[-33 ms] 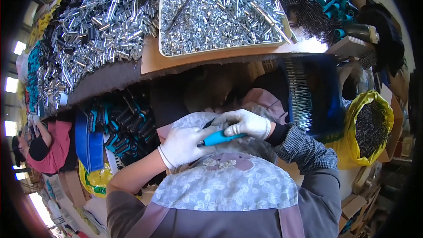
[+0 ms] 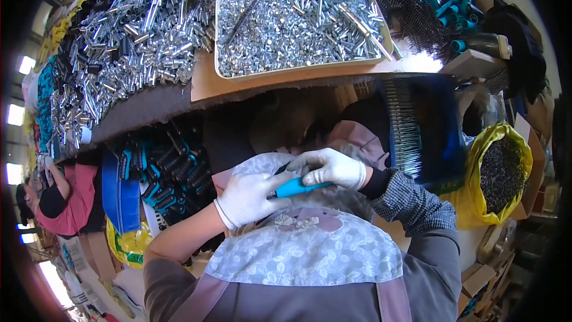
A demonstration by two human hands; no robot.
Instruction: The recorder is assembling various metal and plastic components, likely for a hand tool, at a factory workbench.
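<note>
Both my hands wear white knit gloves and meet in front of my apron, around one teal plastic handle [image 2: 294, 187]. My left hand [image 2: 253, 198] is closed over its left end, where a short dark bit shows beside the fingers. My right hand [image 2: 335, 169] pinches the handle from above, thumb lying along the teal surface. The handle lies nearly level, tapering toward the right. Whatever sits inside my left fist is hidden. Below the hands spreads a grey leaf-patterned apron bib [image 2: 310, 250].
A cream tray [image 2: 298, 70] of small metal parts stands on the bench beside a heap of metal tubes [image 2: 149, 30]. Black-and-teal handles [image 2: 173, 173] fill a space at left. At right are a blue bin [image 2: 438, 131] and a yellow bag [image 2: 476, 197]. Another person [image 2: 74, 197] works far left.
</note>
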